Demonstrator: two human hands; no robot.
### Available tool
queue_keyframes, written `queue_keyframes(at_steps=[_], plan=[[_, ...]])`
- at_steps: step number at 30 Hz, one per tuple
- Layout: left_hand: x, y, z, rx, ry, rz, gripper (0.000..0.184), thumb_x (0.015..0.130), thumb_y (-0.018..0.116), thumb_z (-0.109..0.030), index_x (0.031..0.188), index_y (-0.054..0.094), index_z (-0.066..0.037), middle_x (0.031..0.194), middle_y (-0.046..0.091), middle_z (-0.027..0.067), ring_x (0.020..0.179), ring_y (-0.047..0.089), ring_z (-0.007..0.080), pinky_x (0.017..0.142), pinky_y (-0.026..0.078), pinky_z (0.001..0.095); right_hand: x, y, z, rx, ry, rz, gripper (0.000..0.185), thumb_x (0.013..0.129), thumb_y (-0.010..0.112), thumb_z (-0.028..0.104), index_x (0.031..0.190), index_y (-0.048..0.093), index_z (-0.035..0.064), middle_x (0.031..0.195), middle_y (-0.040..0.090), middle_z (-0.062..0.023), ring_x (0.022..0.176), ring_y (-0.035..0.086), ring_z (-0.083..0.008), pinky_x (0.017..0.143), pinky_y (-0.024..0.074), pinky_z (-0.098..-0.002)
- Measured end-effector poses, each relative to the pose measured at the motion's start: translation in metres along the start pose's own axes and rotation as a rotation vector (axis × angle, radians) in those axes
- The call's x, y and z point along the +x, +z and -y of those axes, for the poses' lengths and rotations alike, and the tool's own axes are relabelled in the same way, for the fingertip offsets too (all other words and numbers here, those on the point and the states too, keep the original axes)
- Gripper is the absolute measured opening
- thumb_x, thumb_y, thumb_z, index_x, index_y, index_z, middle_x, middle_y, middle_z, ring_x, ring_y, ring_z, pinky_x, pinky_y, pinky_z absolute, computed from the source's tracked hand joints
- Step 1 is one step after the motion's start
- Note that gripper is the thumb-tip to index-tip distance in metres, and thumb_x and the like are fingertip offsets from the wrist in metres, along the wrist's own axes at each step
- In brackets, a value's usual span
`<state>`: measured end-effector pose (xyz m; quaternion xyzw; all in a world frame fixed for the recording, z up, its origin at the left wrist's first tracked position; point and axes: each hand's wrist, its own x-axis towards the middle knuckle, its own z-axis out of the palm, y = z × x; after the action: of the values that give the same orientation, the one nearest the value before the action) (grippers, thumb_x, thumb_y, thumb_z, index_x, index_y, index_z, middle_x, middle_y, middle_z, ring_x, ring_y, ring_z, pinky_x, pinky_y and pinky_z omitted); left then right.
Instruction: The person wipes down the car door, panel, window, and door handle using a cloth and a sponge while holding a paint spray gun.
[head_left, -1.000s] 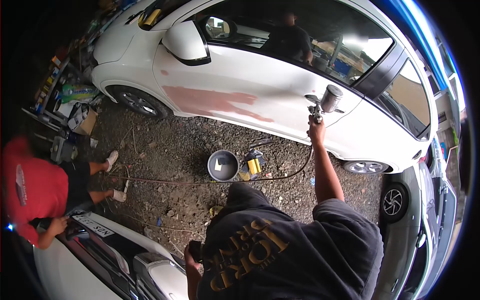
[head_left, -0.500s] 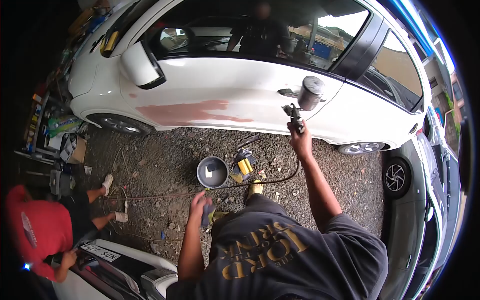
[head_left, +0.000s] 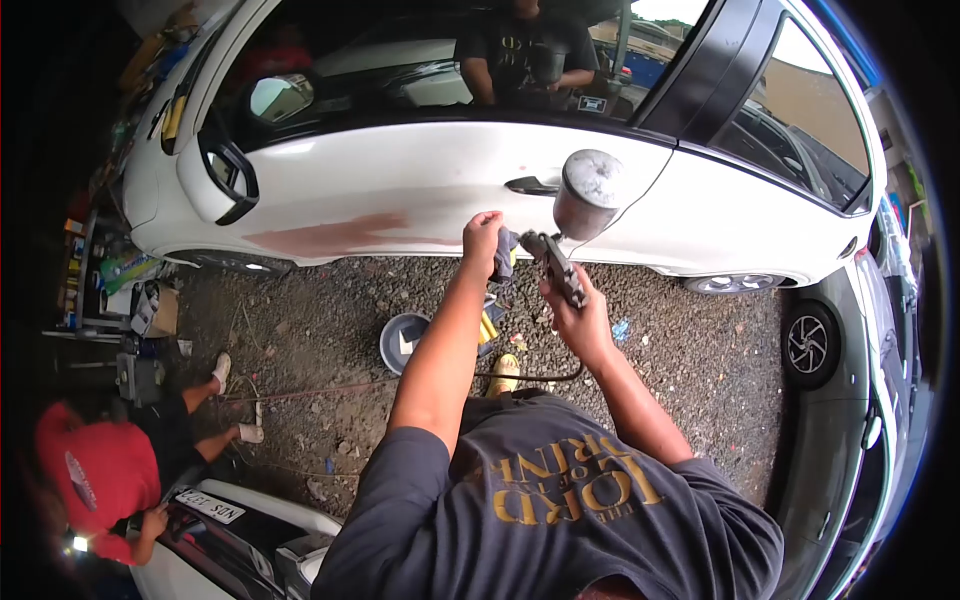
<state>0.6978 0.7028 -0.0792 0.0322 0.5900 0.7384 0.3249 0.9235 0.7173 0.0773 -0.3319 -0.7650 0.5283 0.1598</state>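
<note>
My right hand (head_left: 584,322) is wrapped round the handle of a spray gun (head_left: 587,200), whose grey paint cup sits on top, in front of the white car's door (head_left: 400,170). A hose runs down from the handle. My left hand (head_left: 483,245) is closed on a dark cloth (head_left: 504,258), just left of the gun's front end. Whether the cloth touches the gun I cannot tell. A reddish-brown patch (head_left: 330,233) marks the lower door, left of my hands. The black door handle (head_left: 532,186) is beside the cup.
On the gravel, a grey basin (head_left: 391,345) and yellow blocks (head_left: 487,328) are partly behind my left arm. A person in a red shirt (head_left: 100,470) is by another white car (head_left: 215,530) at lower left. A grey car (head_left: 840,430) stands at right.
My left hand has risen with the cloth from beside my body to the spray gun. My right hand has drawn the gun slightly left and closer to me. My view has shifted slightly.
</note>
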Motion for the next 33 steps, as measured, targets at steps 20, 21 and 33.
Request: queue_keyframes(at_steps=[20,21,33], plan=[[0.051,0.036,-0.033,-0.29,-0.128,-0.202,0.008,0.088,0.071,-0.009,0.088,0.071,-0.002,0.082,0.066,0.0028,0.076,0.065,0.0159,0.075,0.056,0.0313,0.031,-0.031,-0.003,0.144,0.089,0.017,0.049,0.096,0.073,0.018,0.141,0.056,0.0067,0.082,0.068,-0.0047,0.054,0.057,-0.01,0.051,0.0465,-0.0297],[0.052,0.029,-0.037,-0.28,-0.147,-0.197,0.007,0.087,0.07,-0.009,0.086,0.07,-0.002,0.081,0.065,0.003,0.076,0.065,0.0163,0.075,0.056,0.0316,0.032,-0.03,-0.002,0.127,0.082,0.016,0.049,0.096,0.073,0.018,0.141,0.056,0.0068,0.082,0.068,-0.0049,0.054,0.057,-0.01,0.051,0.0465,-0.0299],[0.001,-0.021,-0.003,0.169,0.078,-0.165,0.023,0.09,0.068,-0.015,0.106,0.071,0.001,0.086,0.069,0.0048,0.077,0.063,0.0163,0.075,0.05,0.0301,0.086,-0.001,-0.031,-0.167,-0.159,-0.066,0.048,0.096,0.074,0.025,0.136,0.057,0.0054,0.07,0.065,-0.0103,0.056,0.06,-0.0143,0.056,0.0485,-0.035]])
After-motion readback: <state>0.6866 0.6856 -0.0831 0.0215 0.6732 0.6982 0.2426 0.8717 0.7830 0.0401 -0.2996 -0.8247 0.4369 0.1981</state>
